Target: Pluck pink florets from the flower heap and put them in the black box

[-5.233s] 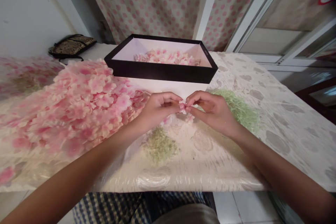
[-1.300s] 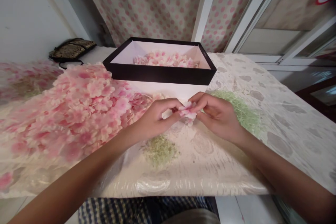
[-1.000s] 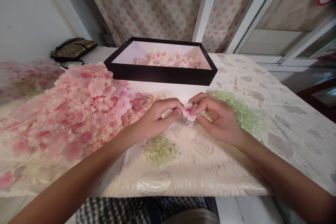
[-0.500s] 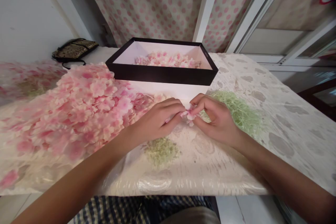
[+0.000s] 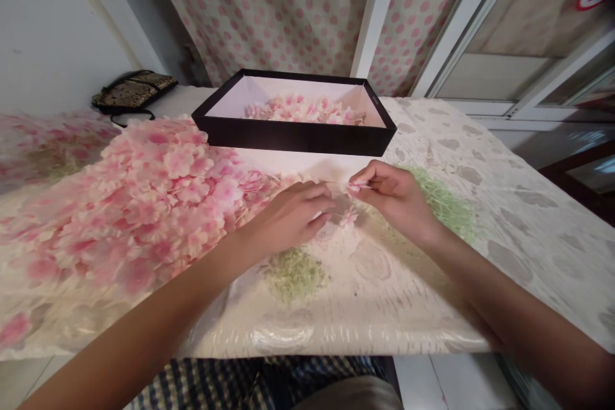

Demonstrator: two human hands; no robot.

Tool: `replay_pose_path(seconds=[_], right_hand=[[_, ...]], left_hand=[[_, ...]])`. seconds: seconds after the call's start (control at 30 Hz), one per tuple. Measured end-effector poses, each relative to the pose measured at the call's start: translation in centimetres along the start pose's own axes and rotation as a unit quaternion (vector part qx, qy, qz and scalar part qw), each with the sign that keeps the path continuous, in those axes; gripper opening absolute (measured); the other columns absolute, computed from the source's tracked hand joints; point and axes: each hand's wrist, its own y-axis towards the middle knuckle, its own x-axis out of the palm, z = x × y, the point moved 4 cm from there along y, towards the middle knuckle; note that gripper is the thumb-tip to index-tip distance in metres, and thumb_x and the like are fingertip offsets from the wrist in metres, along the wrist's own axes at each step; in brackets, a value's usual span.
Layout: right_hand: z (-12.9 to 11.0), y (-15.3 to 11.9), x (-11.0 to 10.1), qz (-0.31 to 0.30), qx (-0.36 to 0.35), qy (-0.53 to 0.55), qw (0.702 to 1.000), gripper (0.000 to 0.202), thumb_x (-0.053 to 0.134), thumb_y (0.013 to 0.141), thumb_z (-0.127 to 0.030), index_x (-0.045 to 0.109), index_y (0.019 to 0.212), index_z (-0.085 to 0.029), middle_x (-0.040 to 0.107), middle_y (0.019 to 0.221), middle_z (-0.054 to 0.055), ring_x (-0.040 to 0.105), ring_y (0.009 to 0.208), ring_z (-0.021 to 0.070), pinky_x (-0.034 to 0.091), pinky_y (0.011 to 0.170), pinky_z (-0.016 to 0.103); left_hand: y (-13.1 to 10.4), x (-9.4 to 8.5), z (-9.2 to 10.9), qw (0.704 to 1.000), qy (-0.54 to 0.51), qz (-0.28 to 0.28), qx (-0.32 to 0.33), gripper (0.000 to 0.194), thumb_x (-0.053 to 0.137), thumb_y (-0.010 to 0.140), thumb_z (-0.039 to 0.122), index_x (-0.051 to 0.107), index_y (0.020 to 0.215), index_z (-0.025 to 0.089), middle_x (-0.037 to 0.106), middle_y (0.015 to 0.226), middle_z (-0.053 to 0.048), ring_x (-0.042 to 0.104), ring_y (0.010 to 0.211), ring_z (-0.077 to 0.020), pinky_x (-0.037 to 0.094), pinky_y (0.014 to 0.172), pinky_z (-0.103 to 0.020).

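My right hand [image 5: 396, 195] pinches a small pale pink artificial petal piece [image 5: 358, 186] between thumb and fingertips, just in front of the box. To its left, my left hand [image 5: 302, 211] hovers low over the table, its thumb and fingers parted and nothing clear between them. A pink artificial blossom [image 5: 348, 216] appears just below and between the hands; whether it rests on the cloth I cannot tell. Beside my left forearm spreads a large heap of pink artificial blossoms [image 5: 168, 192].
A black-rimmed box [image 5: 298, 138] with blossoms inside stands behind my hands. Light green plastic stems [image 5: 444, 205] lie to the right, and a small green pile [image 5: 295, 275] sits near the front. A patterned purse [image 5: 134, 90] rests at the back left of the tablecloth [image 5: 384, 307].
My hands have drawn apart, the right one rising slightly away from the left. The blossom that was between their fingertips now shows lower, and the left fingers have loosened.
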Motion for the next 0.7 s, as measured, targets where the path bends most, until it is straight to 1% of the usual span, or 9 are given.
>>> replay_pose_path(seconds=[0.07,0.13,0.17,0.23,0.33,0.4,0.47,0.57,0.7], right_hand=[[0.2,0.1,0.0,-0.003,0.009,0.008,1.000,0.017,0.077,0.068,-0.028,0.062,0.068,-0.019,0.067,0.070,0.000,0.063,0.068,0.0151,0.051,0.063,0.029],[0.3,0.0,0.2,-0.014,0.017,0.009,1.000,0.014,0.077,0.067,-0.026,0.065,0.069,-0.019,0.069,0.070,0.001,0.065,0.070,0.0160,0.052,0.066,0.030],[0.3,0.0,0.3,-0.013,0.016,0.009,1.000,0.012,0.077,0.067,-0.024,0.066,0.069,-0.019,0.069,0.070,0.000,0.065,0.070,0.0159,0.053,0.066,0.030],[0.0,-0.1,0.1,0.015,0.000,0.021,1.000,0.009,0.076,0.069,-0.020,0.067,0.072,-0.020,0.069,0.071,0.000,0.065,0.068,0.0147,0.054,0.066,0.030],[-0.8,-0.4,-0.6,0.105,-0.062,0.082,0.989,0.007,0.071,0.075,-0.018,0.066,0.076,-0.022,0.067,0.072,-0.001,0.066,0.069,0.0151,0.056,0.060,0.030],[-1.3,-0.6,-0.9,0.130,-0.096,0.114,0.980,0.008,0.070,0.077,-0.018,0.065,0.077,-0.024,0.066,0.074,-0.001,0.066,0.071,0.0167,0.056,0.052,0.029],[-1.5,-0.8,-0.5,0.097,-0.094,0.112,0.984,0.008,0.070,0.076,-0.018,0.065,0.077,-0.025,0.065,0.078,0.000,0.066,0.072,0.0174,0.056,0.047,0.028],[-1.3,-1.2,0.5,0.029,-0.075,0.068,0.994,0.008,0.066,0.079,-0.016,0.068,0.078,-0.025,0.066,0.083,0.000,0.065,0.070,0.0153,0.060,0.052,0.029],[-1.1,-1.6,1.2,0.026,-0.089,0.029,0.995,0.011,0.066,0.079,-0.015,0.069,0.080,-0.025,0.068,0.081,-0.001,0.066,0.069,0.0127,0.060,0.062,0.029]], left_hand=[[0.0,1.0,-0.3,1.000,0.005,-0.022,0.007,0.019,0.046,0.091,0.018,0.064,0.096,0.018,0.063,0.098,-0.006,0.057,0.094,-0.0202,0.042,0.085,-0.034],[0.1,1.7,-0.5,0.999,-0.026,-0.029,-0.003,0.019,0.046,0.091,0.017,0.065,0.088,0.017,0.063,0.091,-0.005,0.057,0.091,-0.0195,0.041,0.085,-0.034],[0.1,1.8,-0.6,0.998,-0.057,-0.023,-0.016,0.019,0.047,0.090,0.016,0.065,0.085,0.017,0.063,0.087,-0.005,0.057,0.087,-0.0185,0.042,0.082,-0.032],[0.3,1.6,-0.9,0.986,-0.151,0.012,-0.066,0.015,0.050,0.088,0.017,0.063,0.083,0.015,0.061,0.081,-0.003,0.056,0.077,-0.0151,0.042,0.072,-0.027],[0.3,0.7,-1.6,0.936,-0.300,0.072,-0.170,0.015,0.054,0.086,0.024,0.061,0.078,0.014,0.057,0.071,0.000,0.050,0.062,-0.0100,0.037,0.056,-0.022],[0.3,0.1,-1.9,0.900,-0.363,0.097,-0.219,0.017,0.057,0.084,0.028,0.062,0.076,0.014,0.055,0.066,0.002,0.047,0.057,-0.0083,0.033,0.052,-0.020],[0.2,-0.4,-2.2,0.873,-0.402,0.113,-0.252,0.016,0.061,0.081,0.029,0.064,0.075,0.014,0.053,0.062,0.003,0.044,0.054,-0.0074,0.032,0.050,-0.020],[0.1,-0.5,-2.4,0.841,-0.444,0.110,-0.289,0.013,0.064,0.077,0.026,0.065,0.073,0.014,0.053,0.058,0.003,0.044,0.052,-0.0068,0.033,0.050,-0.020],[0.0,0.2,-2.1,0.803,-0.509,0.057,-0.305,0.012,0.062,0.078,0.024,0.065,0.071,0.014,0.052,0.054,0.003,0.046,0.048,-0.0074,0.035,0.048,-0.021]])
